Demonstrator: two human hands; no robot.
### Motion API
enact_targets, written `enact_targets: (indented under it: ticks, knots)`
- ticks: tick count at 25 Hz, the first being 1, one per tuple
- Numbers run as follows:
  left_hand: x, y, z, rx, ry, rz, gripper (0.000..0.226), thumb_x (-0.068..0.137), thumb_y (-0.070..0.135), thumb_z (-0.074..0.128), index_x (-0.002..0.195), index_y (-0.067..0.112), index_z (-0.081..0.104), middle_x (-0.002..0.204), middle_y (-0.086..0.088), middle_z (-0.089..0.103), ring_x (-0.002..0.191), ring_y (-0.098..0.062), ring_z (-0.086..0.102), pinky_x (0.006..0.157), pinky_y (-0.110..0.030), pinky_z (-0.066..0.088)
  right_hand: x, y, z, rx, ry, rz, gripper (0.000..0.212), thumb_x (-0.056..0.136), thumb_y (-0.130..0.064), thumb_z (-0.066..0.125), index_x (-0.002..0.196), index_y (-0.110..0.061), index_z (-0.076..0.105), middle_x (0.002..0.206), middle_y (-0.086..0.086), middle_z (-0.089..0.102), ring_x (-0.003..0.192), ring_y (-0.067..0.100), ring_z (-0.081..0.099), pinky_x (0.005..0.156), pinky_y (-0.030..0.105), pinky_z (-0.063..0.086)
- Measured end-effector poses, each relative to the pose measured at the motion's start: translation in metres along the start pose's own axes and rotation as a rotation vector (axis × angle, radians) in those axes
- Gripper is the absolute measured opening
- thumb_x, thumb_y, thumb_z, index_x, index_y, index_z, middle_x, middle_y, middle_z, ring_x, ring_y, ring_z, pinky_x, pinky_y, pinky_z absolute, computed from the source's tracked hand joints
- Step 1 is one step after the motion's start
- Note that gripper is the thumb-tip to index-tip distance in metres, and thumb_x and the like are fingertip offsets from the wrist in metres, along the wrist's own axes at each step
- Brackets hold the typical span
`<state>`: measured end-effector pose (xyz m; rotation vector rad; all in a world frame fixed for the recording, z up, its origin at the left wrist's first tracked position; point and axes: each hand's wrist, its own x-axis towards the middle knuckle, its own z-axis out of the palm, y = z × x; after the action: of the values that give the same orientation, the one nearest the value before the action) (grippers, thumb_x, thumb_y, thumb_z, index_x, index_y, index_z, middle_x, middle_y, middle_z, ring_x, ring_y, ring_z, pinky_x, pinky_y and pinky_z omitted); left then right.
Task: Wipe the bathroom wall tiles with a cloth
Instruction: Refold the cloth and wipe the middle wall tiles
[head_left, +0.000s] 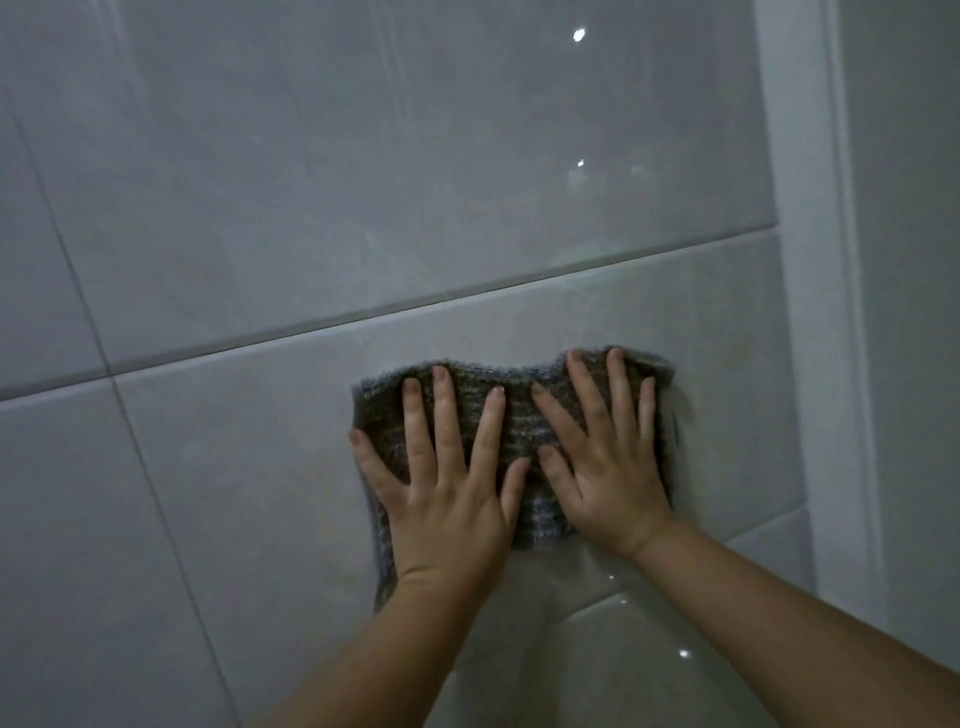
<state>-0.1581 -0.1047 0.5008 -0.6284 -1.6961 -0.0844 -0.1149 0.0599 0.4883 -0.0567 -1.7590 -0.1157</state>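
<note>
Both palms pressed flat on the cloth (511, 415), fingers spread wide, neither clenched nor gripping. Left hand (447, 488) over the cloth's left half, thumb tip at the outer edge, heel low with a strip of fabric trailing down past the wrist. Right hand (608, 467) just beside it, thumbs nearly touching, fingertips reaching the cloth's upper right corner. Cloth grey-brown, ribbed, pinned against the glossy pale wall tiles (249, 493), bunched slightly between the two hands. Horizontal grout line (363, 312) above the fingertips; white vertical trim (810, 312) off to the right of the right hand.
</note>
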Motion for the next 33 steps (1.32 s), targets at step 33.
enact_targets:
  ticks: [33]
  knots:
    - [0.085, 0.159, 0.037, -0.193, 0.075, 0.033, 0.053, 0.104, 0.039, 0.026, 0.155, 0.026, 0.024, 0.164, -0.018, 0.01, 0.151, -0.037, 0.005, 0.111, -0.067, -0.012, 0.026, 0.16, -0.007, -0.053, 0.077, 0.253, 0.056, 0.096, -0.041, 0.032, 0.149, -0.026, 0.021, 0.159, 0.019, 0.021, 0.146, 0.045, 0.012, 0.117, 0.061, 0.012]
